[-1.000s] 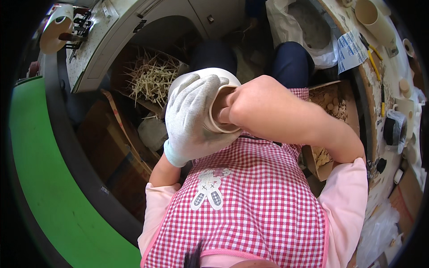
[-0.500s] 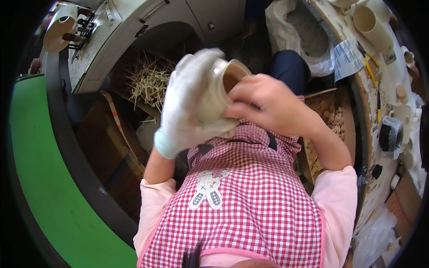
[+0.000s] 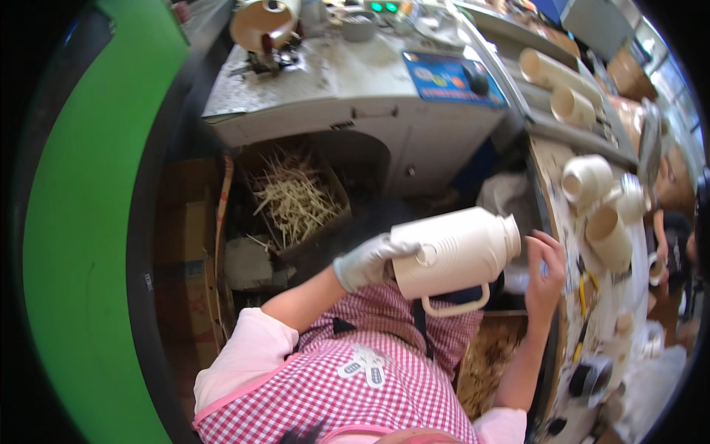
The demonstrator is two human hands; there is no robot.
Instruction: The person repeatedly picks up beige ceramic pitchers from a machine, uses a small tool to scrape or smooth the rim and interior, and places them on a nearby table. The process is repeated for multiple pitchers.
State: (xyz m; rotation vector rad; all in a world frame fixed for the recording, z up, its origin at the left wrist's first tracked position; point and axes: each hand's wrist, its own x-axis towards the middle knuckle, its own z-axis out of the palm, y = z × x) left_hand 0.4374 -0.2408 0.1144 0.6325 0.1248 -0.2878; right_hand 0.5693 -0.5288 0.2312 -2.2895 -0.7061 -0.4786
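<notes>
A cream plastic jug body (image 3: 451,251) with a handle (image 3: 458,303) and a ringed neck lies on its side in the air above my lap. My left hand (image 3: 370,263), in a white glove, grips it at the base end, with the thumb along its side. The neck points right. Just off the neck is my bare right hand (image 3: 546,270), its fingers loosely bent and nothing seen in them. The inside of the jug body is turned away from view.
A carton of thin cream plastic scraps (image 3: 296,200) stands under the white cabinet (image 3: 296,122). On the right, a worn workbench (image 3: 551,174) bears more cream parts (image 3: 608,237) and yellow-handled pliers (image 3: 584,288). A box of small offcuts (image 3: 488,362) sits beside my lap. Green surface (image 3: 81,222) at left.
The jug body has moved right and turned onto its side, neck to the right. My left hand has shifted to its base end. My right hand has come away from its mouth. The view has swung.
</notes>
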